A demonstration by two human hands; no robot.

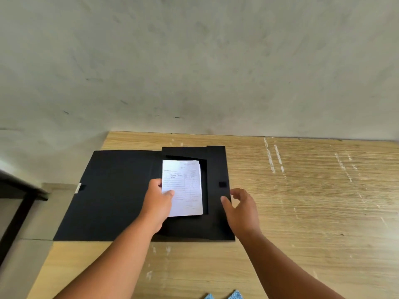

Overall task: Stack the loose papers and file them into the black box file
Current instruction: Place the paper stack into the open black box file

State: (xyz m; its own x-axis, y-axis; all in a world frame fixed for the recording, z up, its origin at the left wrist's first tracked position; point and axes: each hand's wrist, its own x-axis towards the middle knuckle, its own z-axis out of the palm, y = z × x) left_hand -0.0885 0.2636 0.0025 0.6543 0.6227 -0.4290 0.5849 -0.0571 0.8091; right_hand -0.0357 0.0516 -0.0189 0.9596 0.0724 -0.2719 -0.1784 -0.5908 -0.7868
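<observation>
Looking down, we see the paper stack (182,187) lying in the tray of the open black box file (121,195) on the tabletop (302,212), long axis pointing away from us. Our left hand (158,200) pinches the stack's left edge, thumb on top. Our right hand (243,209) hovers loosely open, holding nothing, at the right flap (218,169), nearer for folding it, we judge.

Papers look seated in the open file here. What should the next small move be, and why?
Probably let go with the left hand, whose thumb rests on the stack of papers lying in the tray of the black box file. The right hand, open at the right flap, could then fold that flap over the papers.
</observation>
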